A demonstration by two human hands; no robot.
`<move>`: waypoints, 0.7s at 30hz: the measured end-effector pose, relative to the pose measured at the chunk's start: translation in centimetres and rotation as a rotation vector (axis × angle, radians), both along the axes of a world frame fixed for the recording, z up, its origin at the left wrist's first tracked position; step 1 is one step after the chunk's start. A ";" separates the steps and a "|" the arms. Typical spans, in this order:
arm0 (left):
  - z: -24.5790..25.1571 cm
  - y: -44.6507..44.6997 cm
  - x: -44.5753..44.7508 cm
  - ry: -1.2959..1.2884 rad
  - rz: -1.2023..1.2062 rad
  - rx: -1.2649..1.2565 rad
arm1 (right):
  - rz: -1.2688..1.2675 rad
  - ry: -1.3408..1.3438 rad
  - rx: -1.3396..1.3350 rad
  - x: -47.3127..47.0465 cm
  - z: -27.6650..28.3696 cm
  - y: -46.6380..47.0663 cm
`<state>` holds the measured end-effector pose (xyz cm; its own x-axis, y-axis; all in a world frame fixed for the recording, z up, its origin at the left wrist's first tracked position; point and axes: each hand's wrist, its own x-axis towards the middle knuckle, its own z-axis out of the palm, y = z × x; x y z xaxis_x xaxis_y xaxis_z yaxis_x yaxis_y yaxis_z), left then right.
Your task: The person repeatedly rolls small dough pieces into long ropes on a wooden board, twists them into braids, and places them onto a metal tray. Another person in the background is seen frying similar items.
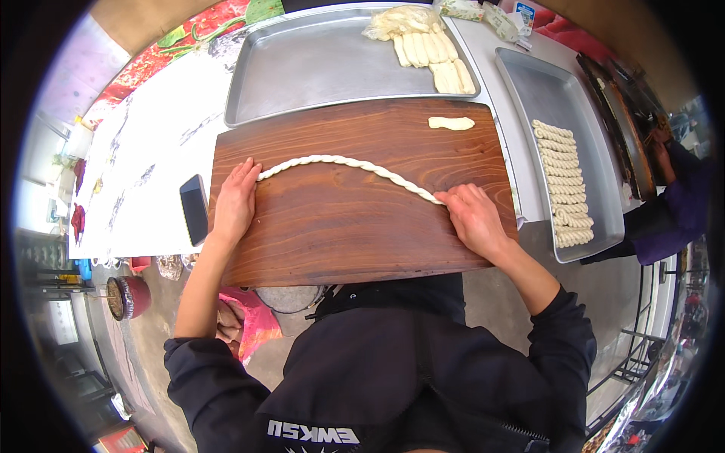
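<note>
A long twisted rope of dough (pixel 345 161) arches across a brown wooden board (pixel 340 243). Its left end lies under the fingers of my left hand (pixel 239 195), which rests on the board near its left edge. At the other end, my right hand (pixel 470 218) has its fingers closed on the dough, low on the board's right side. A short flat strip of dough (pixel 451 123) lies by itself near the board's far right corner. Whether my left fingers grip or only press their end is hidden.
Behind the board is a metal tray (pixel 317 102) with dough strips (pixel 425 48) and a plastic bag (pixel 402 21). Another tray (pixel 609 226) at right holds twisted dough pieces (pixel 563 181). A smartphone (pixel 194 209) lies left of the board. Another person (pixel 674 209) stands at far right.
</note>
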<state>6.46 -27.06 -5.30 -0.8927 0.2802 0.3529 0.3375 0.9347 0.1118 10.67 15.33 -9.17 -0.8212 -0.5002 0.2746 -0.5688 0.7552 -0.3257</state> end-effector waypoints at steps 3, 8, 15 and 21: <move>-1.7 -1.0 0.9 -0.231 0.129 0.000 | 0.015 0.034 -0.075 2.9 0.6 -2.0; -3.7 2.9 0.8 -0.024 0.079 0.052 | -0.060 0.053 0.147 -1.4 -1.7 -3.5; -7.9 4.8 6.2 -0.150 -0.421 0.324 | 0.157 -0.003 -0.160 -3.5 -2.3 -3.0; -6.7 2.0 5.3 -0.201 -0.332 0.129 | 0.094 0.067 0.045 -1.4 0.4 0.1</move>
<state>11.76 -25.08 -11.97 -0.8157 0.5299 0.2319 0.5784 0.7525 0.3151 9.28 15.38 -8.74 -0.7506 -0.5872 0.3031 -0.6574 0.7103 -0.2518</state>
